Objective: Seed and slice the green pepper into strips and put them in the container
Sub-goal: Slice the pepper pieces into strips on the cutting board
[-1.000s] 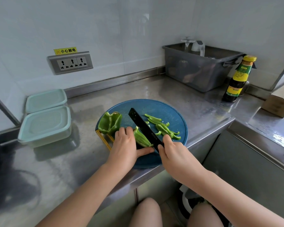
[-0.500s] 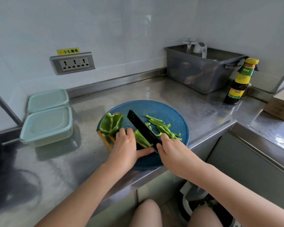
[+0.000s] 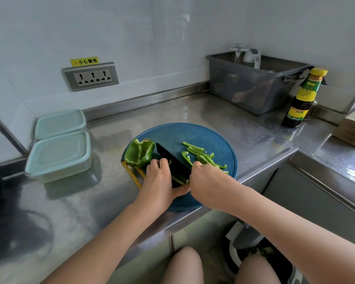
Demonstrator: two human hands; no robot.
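Pepper half (image 3: 139, 154) hollow, glossy green; strips (image 3: 203, 158) thin.

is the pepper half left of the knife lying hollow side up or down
Up: the pepper half shows its open cavity and inner ribs.

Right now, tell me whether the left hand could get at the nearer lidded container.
Probably yes: the left hand only holds down the pepper piece, and open counter lies between it and the container, its lid on.
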